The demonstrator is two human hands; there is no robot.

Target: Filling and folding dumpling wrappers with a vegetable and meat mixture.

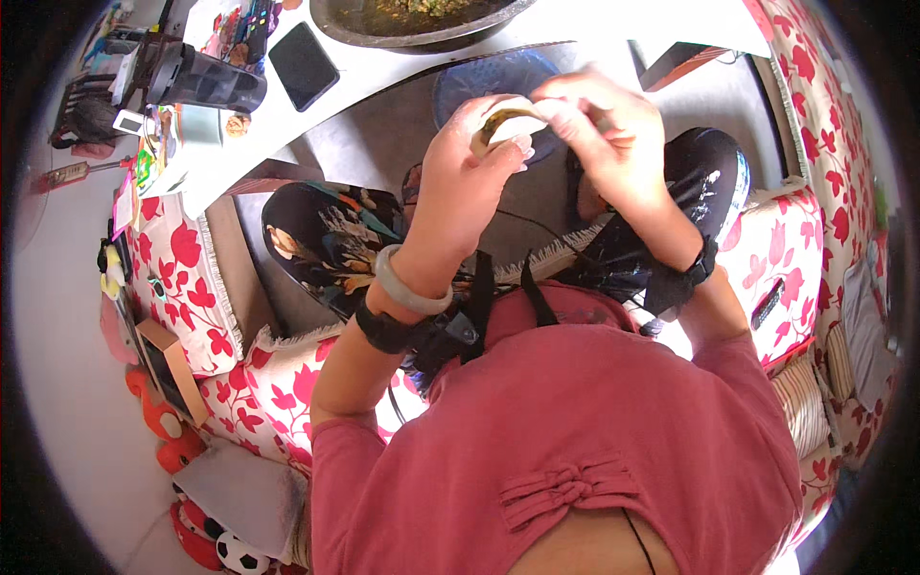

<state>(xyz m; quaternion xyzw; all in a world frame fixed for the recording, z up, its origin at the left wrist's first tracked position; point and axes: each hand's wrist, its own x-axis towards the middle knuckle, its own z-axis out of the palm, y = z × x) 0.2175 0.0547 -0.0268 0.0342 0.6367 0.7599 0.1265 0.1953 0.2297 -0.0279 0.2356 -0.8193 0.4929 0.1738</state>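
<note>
My left hand (pixel 462 158) cups a round, pale dumpling wrapper (pixel 517 127) above my lap, near the table's front edge. Greenish-brown filling shows inside its partly folded opening. At the wrapper's right edge, the thumb and fingers of my right hand (pixel 613 134) are pinched on the dough; some of those fingertips are blurred. A wide metal bowl (pixel 422 41) with a similar chopped filling stands on the white table (pixel 369 75) beyond my hands.
Below the table edge, behind my hands, is a blue translucent basin (pixel 460 86). A dark phone (pixel 304 66) and a lidded dark tumbler (pixel 216 81) lie at the table's left. Flower-patterned sofa covers (pixel 187 287) surround my seat.
</note>
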